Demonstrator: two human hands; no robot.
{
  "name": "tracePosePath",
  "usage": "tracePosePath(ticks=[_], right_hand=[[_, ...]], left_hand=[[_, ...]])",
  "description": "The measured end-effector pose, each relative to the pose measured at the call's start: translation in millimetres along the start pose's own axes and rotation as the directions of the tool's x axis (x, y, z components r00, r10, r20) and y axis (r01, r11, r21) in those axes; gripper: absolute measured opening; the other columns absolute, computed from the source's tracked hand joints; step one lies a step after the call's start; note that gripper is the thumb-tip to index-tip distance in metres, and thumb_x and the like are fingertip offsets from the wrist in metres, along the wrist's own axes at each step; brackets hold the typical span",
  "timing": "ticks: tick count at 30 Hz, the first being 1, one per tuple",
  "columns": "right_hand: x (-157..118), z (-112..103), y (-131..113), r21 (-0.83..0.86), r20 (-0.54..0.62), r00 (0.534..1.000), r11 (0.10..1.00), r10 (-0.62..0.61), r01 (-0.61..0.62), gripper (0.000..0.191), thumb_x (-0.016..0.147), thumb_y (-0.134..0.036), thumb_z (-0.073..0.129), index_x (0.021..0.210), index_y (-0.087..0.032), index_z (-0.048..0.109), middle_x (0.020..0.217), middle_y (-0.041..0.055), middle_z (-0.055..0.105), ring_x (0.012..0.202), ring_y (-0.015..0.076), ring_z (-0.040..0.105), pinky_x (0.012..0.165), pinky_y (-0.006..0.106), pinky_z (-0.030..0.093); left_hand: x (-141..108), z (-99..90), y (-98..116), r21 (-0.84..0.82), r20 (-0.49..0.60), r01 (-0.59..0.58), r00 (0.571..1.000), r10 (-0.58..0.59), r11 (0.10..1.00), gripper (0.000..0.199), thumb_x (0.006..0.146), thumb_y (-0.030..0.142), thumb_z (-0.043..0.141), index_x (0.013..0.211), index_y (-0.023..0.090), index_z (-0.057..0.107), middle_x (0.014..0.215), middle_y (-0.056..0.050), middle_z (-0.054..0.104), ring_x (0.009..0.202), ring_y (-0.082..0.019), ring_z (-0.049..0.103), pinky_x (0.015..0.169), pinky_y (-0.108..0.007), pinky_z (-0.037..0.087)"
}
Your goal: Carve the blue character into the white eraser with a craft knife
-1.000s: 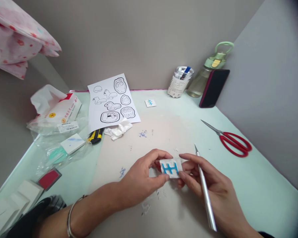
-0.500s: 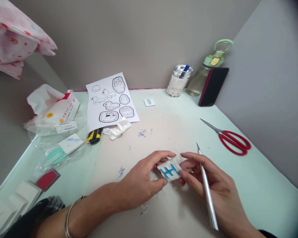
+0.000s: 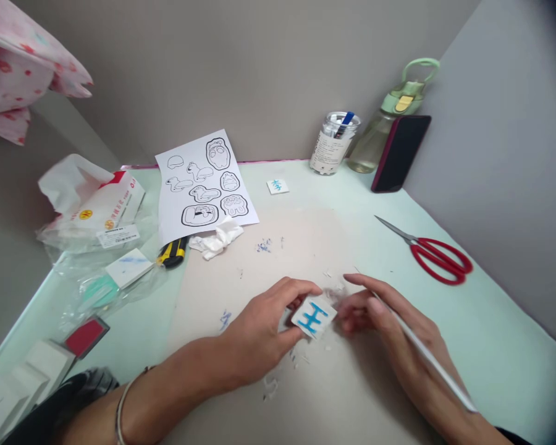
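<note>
Between the thumb and fingers of my left hand (image 3: 264,327) is a small white carving block (image 3: 314,316) with a raised blue character on its top face. My right hand (image 3: 398,334) is just to the right of the block and apart from it. A slim silver craft knife (image 3: 429,355) lies across that hand, held between thumb and index finger, its handle pointing back toward the wrist. The blade end is blurred. Small white shavings (image 3: 271,388) are scattered on the beige mat (image 3: 213,284) beneath my hands.
Red-handled scissors (image 3: 440,259) lie at right. Behind stand a phone (image 3: 401,154), a bottle (image 3: 370,139) and a jar of pens (image 3: 330,148). A second marked block (image 3: 278,186), drawing sheet (image 3: 194,185), crumpled tissue (image 3: 217,238), yellow cutter (image 3: 172,252) and red ink pad (image 3: 87,337) are also around.
My right hand has moved off the block to the right, and the knife has tilted back toward the wrist. The left hand keeps hold of the block, which has turned slightly.
</note>
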State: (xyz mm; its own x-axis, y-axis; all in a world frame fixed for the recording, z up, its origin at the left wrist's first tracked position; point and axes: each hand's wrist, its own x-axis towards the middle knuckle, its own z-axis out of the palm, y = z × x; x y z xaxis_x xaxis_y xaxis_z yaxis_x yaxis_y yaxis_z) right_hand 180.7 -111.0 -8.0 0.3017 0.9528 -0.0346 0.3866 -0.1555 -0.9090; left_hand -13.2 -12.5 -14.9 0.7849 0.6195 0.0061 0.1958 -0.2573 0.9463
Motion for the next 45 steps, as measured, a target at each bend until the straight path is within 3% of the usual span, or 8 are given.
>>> tracePosePath(ticks=[3,7,12,21,26,35,39,45], right_hand=[[-11,-12,9,-0.148,0.001,0.999,0.988,-0.051,0.051,0.036,0.099,-0.043,0.035,0.123,-0.030,0.058,0.083,0.0016,0.064,0.076,0.0186,0.062,0.072,0.031,0.052],[-19,-17,6,-0.246,0.131,0.982,0.955,-0.140,0.169,0.027,0.096,-0.037,0.041,0.105,-0.031,0.065,0.101,0.0025,0.065,0.090,0.0206,0.064,0.082,0.030,0.052],[-16,-3,-6,-0.248,0.128,0.982,0.955,-0.137,0.165,0.007,0.089,-0.029,0.057,0.090,-0.030,0.064,0.082,-0.0022,0.069,0.070,0.0158,0.066,0.059,0.021,0.052],[-17,6,-3,-0.269,0.165,0.981,0.952,-0.103,0.145,0.010,0.088,-0.026,0.056,0.080,-0.025,0.060,0.077,-0.0028,0.067,0.065,0.0133,0.064,0.056,0.021,0.051],[-22,8,-2,-0.354,0.083,0.982,0.917,-0.168,0.187,0.010,0.090,-0.024,0.054,0.081,-0.025,0.057,0.072,-0.0044,0.064,0.060,0.0111,0.062,0.053,0.019,0.048],[-19,11,-9,-0.398,0.238,0.853,0.754,-0.465,0.523,0.014,0.089,-0.015,0.048,0.079,-0.022,0.055,0.064,-0.0004,0.059,0.050,0.0111,0.057,0.044,0.020,0.047],[-19,10,-11,-0.437,0.176,0.871,0.757,-0.458,0.486,0.017,0.089,-0.015,0.046,0.076,-0.022,0.053,0.058,-0.0016,0.055,0.044,0.0106,0.053,0.040,0.021,0.044],[-22,8,-2,-0.385,0.266,0.853,0.762,-0.448,0.520,0.013,0.088,-0.010,0.050,0.088,-0.022,0.056,0.075,0.0017,0.066,0.064,0.0122,0.065,0.055,0.019,0.052]], left_hand=[[1,-2.9,-3,0.156,0.014,-0.067,0.998,0.065,0.985,0.045,0.080,0.002,0.059,0.120,0.022,0.051,0.109,-0.003,0.059,0.101,-0.019,0.054,0.091,-0.033,0.044],[2,-4.6,-5,0.251,0.037,-0.107,0.994,0.101,0.962,0.043,0.081,0.006,0.063,0.119,0.020,0.050,0.113,-0.005,0.059,0.106,-0.021,0.051,0.094,-0.035,0.041],[3,-5.7,-3,0.264,0.083,-0.086,0.994,0.067,0.961,0.046,0.078,0.011,0.070,0.118,0.019,0.049,0.114,-0.005,0.057,0.108,-0.023,0.049,0.095,-0.036,0.040],[2,-5.3,-4,0.290,0.107,-0.120,0.990,0.092,0.950,0.042,0.084,0.016,0.068,0.121,0.019,0.047,0.116,-0.004,0.058,0.108,-0.021,0.047,0.095,-0.034,0.039],[3,-6.0,-4,0.354,0.116,-0.134,0.988,0.099,0.926,0.038,0.084,0.023,0.069,0.117,0.019,0.049,0.116,-0.005,0.057,0.107,-0.022,0.047,0.093,-0.036,0.039],[2,-5.8,-6,0.358,0.101,-0.134,0.989,0.105,0.924,0.038,0.084,0.026,0.069,0.116,0.019,0.050,0.116,-0.007,0.054,0.109,-0.023,0.046,0.094,-0.037,0.040],[0,-4.8,-6,0.365,0.094,-0.142,0.989,0.115,0.920,0.038,0.084,0.024,0.069,0.116,0.019,0.050,0.116,-0.006,0.054,0.108,-0.022,0.046,0.095,-0.037,0.039],[0,-4.1,-7,0.374,0.096,-0.172,0.985,0.146,0.911,0.037,0.084,0.023,0.069,0.115,0.018,0.049,0.114,-0.005,0.055,0.106,-0.021,0.046,0.094,-0.035,0.038]])
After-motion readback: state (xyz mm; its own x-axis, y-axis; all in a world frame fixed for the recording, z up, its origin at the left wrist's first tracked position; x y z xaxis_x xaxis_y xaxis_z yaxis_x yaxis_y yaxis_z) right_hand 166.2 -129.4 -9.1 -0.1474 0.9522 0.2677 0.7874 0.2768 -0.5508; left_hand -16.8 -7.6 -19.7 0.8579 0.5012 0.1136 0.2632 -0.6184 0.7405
